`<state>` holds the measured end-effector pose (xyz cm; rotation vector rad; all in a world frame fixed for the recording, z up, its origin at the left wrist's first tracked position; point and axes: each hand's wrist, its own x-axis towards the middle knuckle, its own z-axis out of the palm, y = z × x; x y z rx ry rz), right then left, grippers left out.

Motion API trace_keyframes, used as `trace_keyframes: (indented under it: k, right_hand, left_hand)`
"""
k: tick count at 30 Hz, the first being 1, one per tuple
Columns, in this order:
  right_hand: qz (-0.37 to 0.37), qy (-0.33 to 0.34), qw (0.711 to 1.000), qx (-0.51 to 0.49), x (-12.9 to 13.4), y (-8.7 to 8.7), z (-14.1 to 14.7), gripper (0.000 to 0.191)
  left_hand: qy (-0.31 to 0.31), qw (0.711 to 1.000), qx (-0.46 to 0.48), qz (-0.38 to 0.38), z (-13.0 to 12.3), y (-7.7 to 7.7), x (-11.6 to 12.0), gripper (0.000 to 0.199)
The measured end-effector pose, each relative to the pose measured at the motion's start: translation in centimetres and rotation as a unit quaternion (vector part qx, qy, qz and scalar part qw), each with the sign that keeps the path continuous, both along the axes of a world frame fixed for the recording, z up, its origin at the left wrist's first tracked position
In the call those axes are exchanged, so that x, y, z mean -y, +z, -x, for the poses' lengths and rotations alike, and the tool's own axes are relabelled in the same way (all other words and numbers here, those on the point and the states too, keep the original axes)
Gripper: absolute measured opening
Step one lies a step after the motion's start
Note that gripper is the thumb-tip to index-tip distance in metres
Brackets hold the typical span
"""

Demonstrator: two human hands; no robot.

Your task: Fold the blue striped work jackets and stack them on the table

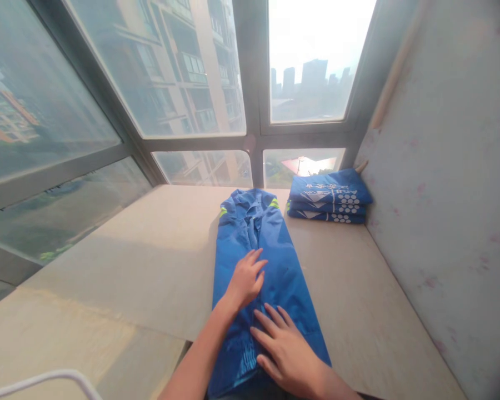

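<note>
A blue jacket [283, 272] with yellow-green stripes at the shoulders lies on the pale tabletop, its sides folded inward into a long strip. Its collar points toward the windows and its gathered hem is near me. My left hand [246, 276] rests on the middle of the jacket, by the centre seam, with fingers apart. Closer to me, my right hand [281, 341] lies on the lower part with its fingers spread. Neither hand grips the cloth as far as I can see.
A stack of folded blue garments [329, 197] with white print stands at the back right, against the wall [433, 194]. Windows [195, 139] border the tabletop [120, 255] at the back and left. A white curved cable or tube [62, 375] shows at the lower left.
</note>
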<state>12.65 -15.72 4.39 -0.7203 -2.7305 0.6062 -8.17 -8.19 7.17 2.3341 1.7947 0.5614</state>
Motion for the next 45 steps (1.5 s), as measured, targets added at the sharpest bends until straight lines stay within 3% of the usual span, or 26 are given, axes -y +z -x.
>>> trace_keyframes:
  k: [4, 8, 12, 16, 23, 29, 32, 37, 42, 45]
  right_hand:
    - [-0.114, 0.008, 0.993, -0.027, 1.5, -2.6, -0.2, 0.056]
    - [-0.280, -0.022, 0.952, -0.119, 2.6, -7.0, 0.3, 0.040]
    - [-0.335, -0.067, 0.928, -0.149, 3.1, -9.5, 0.8, 0.027]
    - [-0.325, -0.066, 0.934, -0.135, 3.2, -9.3, 1.0, 0.026]
    - [-0.328, -0.085, 0.929, -0.151, 4.2, -8.3, 1.0, 0.026]
    - [-0.357, -0.183, 0.883, -0.245, 7.8, -9.5, 2.4, 0.014]
    - [-0.388, -0.169, 0.872, -0.245, 8.1, -8.9, 2.5, 0.016]
    - [-0.393, -0.123, 0.890, -0.194, 7.5, -7.4, 1.7, 0.020]
    - [-0.374, -0.086, 0.910, -0.154, 7.3, -7.2, 0.6, 0.025]
    - [-0.367, -0.071, 0.917, -0.139, 7.1, -6.6, 0.1, 0.026]
  left_hand:
    - [-0.012, 0.994, -0.106, -0.011, -0.2, 0.3, -6.0, 0.043]
    - [-0.126, 0.976, -0.174, -0.040, 1.3, -1.6, -10.2, 0.046]
    - [-0.089, 0.985, -0.150, -0.015, 3.7, -4.9, -12.1, 0.049]
    - [-0.074, 0.990, -0.122, 0.010, 4.8, -6.8, -12.5, 0.051]
    - [-0.066, 0.992, -0.109, -0.012, 4.4, -6.5, -12.1, 0.050]
    - [-0.055, 0.990, -0.118, -0.059, 3.3, -5.3, -11.4, 0.045]
    - [-0.038, 0.991, -0.112, -0.066, 2.8, -4.6, -10.5, 0.041]
    - [-0.012, 0.993, -0.104, -0.060, 2.9, -3.9, -6.9, 0.040]
    - [-0.084, 0.993, -0.061, -0.051, 3.7, -3.1, -2.1, 0.048]
    - [-0.111, 0.991, -0.068, -0.029, 4.0, -3.0, -0.6, 0.055]
